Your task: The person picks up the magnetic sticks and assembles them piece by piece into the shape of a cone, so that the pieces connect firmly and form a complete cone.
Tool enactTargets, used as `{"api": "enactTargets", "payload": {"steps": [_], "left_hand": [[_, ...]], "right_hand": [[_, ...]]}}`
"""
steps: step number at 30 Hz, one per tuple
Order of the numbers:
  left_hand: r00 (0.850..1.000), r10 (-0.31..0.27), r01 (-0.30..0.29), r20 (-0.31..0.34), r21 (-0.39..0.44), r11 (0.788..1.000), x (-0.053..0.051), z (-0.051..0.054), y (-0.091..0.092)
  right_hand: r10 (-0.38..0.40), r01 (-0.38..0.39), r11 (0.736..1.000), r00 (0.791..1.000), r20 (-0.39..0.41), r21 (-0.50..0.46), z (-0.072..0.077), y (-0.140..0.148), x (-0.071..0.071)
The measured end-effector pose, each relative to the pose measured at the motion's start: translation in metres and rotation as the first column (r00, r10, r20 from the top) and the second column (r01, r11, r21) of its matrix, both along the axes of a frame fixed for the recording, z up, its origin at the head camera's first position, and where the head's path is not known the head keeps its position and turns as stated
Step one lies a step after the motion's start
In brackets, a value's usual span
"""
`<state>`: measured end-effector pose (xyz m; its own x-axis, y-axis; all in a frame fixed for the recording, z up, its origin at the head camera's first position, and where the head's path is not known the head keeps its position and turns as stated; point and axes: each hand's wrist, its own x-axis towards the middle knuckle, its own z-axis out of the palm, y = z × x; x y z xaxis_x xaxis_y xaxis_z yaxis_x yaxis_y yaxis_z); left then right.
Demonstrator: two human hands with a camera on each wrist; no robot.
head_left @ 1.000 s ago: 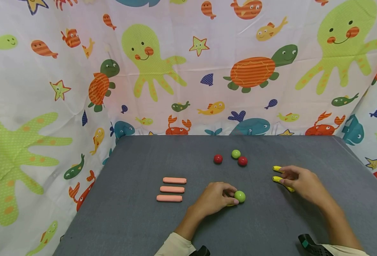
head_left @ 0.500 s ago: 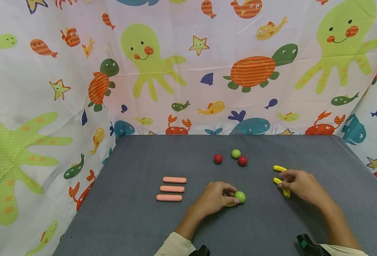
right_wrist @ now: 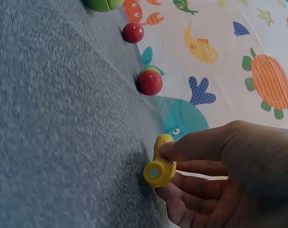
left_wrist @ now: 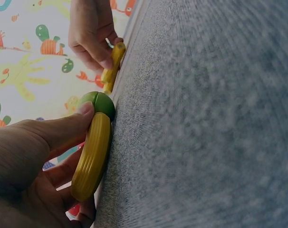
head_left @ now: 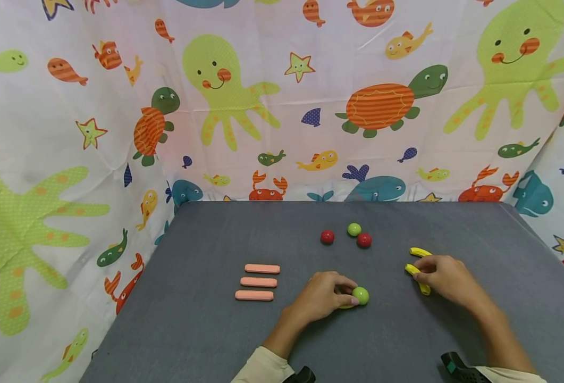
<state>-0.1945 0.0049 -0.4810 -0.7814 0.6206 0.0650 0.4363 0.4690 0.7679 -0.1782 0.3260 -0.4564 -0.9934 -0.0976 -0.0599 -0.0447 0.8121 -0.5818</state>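
Near the middle of the table, the left hand curls round a yellow banana piece, its thumb touching a green ball at the banana's end. Further right, the right hand pinches another yellow banana between thumb and fingers; in the right wrist view this banana is seen end-on, low at the cloth. Just behind it lies one more yellow banana, close to the fingers and partly hidden by them in the head view.
Three pink sticks lie in a stack of rows left of the left hand. Toward the back are two red balls and a green ball. A patterned curtain hangs behind the grey table.
The right hand has shifted slightly left with the front banana, which has turned to a steeper angle. More of the rear banana shows. The left hand has stayed in place.
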Motion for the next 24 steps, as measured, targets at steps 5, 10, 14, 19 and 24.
{"api": "enactTargets", "payload": {"steps": [5, 10, 14, 19, 24], "left_hand": [[1.0, 0.001, -0.001, 0.0, 0.006, 1.0, 0.001, 0.0, 0.0], [1.0, 0.005, -0.005, -0.021, 0.002, 1.0, 0.001, 0.0, 0.0], [1.0, 0.009, -0.009, -0.025, -0.001, 1.0, 0.001, 0.0, 0.0], [1.0, 0.013, -0.013, -0.019, -0.014, 1.0, 0.001, 0.0, 0.001], [1.0, 0.005, -0.005, -0.025, -0.022, 1.0, 0.001, 0.001, 0.001]], "right_hand": [[-0.03, 0.031, 0.998, 0.999, 0.011, -0.052, -0.001, -0.01, 0.0], [-0.045, 0.049, 0.994, 0.998, 0.038, -0.099, 0.0, -0.022, -0.002], [-0.042, 0.054, 0.984, 0.997, 0.07, -0.167, 0.0, -0.03, -0.001], [-0.032, 0.053, 0.971, 0.995, 0.094, -0.232, 0.001, -0.043, 0.0], [-0.033, 0.061, 0.963, 0.993, 0.112, -0.261, 0.001, -0.055, 0.001]]}}
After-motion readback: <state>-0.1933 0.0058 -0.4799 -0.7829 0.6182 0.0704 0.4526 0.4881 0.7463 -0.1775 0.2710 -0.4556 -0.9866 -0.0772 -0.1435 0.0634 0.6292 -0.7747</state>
